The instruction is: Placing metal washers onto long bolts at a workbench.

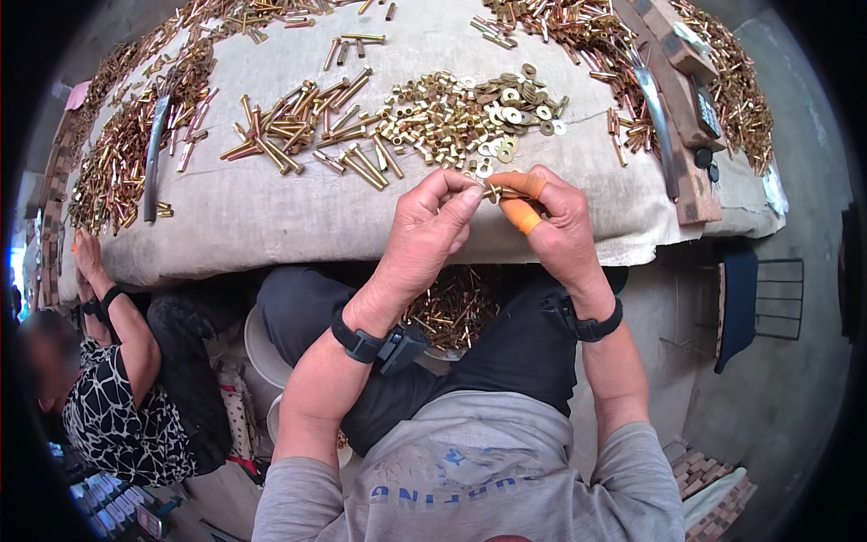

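Note:
Above the near edge of the cloth-covered table, my two hands meet at the fingertips. My right hand (562,221), with orange covers on thumb and forefinger, is closed around a brass-coloured bolt (498,191). Thumb and forefinger of my left hand (432,224) are pinched together at the bolt's end; any small part between them is hidden. Just beyond my hands lie short brass sleeves (420,117) in a loose heap. Flat washers (515,116) lie to the right of them, and loose long bolts (287,131) to the left.
Large piles of bolts (117,154) cover the table's left side and far corners. Hand tools with dark handles (155,149) lie at both sides. A wooden beam (695,181) edges the right. A container of bolts (452,312) stands between my legs. At the left sits another person (126,397).

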